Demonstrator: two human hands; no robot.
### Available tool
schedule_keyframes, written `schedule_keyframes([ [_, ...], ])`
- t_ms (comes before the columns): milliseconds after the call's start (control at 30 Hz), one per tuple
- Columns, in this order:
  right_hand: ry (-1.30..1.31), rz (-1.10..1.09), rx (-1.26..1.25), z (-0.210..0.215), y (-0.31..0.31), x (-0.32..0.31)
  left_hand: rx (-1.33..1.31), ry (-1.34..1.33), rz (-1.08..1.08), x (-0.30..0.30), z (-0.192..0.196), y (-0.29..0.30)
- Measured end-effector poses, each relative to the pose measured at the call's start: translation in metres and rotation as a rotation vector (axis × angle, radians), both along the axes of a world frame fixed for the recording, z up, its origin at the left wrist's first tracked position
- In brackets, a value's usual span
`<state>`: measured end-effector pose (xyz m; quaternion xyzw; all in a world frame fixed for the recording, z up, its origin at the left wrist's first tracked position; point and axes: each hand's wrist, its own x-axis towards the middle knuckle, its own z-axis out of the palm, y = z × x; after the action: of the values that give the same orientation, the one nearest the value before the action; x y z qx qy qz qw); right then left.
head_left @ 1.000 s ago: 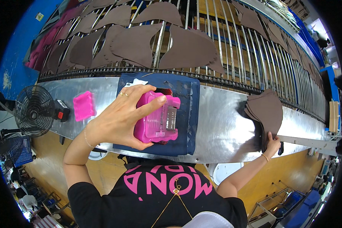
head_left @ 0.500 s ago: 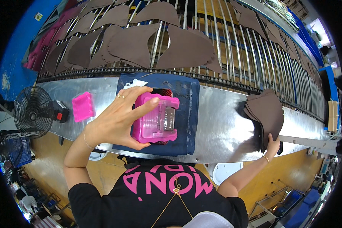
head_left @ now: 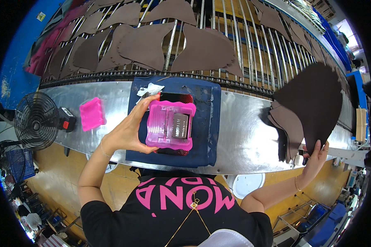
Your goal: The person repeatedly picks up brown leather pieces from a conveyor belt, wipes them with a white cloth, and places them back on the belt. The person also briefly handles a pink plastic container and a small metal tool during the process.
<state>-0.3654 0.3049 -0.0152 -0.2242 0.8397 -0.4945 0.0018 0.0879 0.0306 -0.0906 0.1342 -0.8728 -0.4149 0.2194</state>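
My left hand (head_left: 130,133) has thumb and fingers spread around the left edge of a see-through pink plastic stamp (head_left: 163,117) with scalloped edges and a dark rectangular block. Beneath the stamp lies a dark blue pad (head_left: 205,127), with a dark, red-dotted patch (head_left: 188,99) partly hidden under the stamp. My right hand (head_left: 316,153) pinches the lower end of a dark brown cut piece (head_left: 317,99), curved and sheet-like, lifted and tilted up. Below and left of it, a stack of similar brown pieces (head_left: 290,121) lies on the metal table (head_left: 243,131).
Beyond the table, a rack of metal rods (head_left: 251,49) with a chain edge bears several brown pieces (head_left: 204,49). A pink scalloped lid-like tray (head_left: 92,114) lies to the left, beside a black fan (head_left: 36,120). Crumpled white material (head_left: 151,89) rests on the pad.
My right hand has moved right, lifting a brown piece off the stack. My left hand has slid to the stamp's left edge, leaving its top uncovered.
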Motion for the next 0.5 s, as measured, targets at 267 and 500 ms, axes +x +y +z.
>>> schedule_keyframes([
  [267, -0.259, 0.613, -0.481, -0.006, -0.126, 0.117, 0.079, 0.334, 0.323, 0.004, 0.037, -0.015],
  [500, -0.202, 0.977, -0.385, -0.023, -0.177, 0.211, 0.375, 0.308, 0.742, 0.056, 0.103, -0.010],
])
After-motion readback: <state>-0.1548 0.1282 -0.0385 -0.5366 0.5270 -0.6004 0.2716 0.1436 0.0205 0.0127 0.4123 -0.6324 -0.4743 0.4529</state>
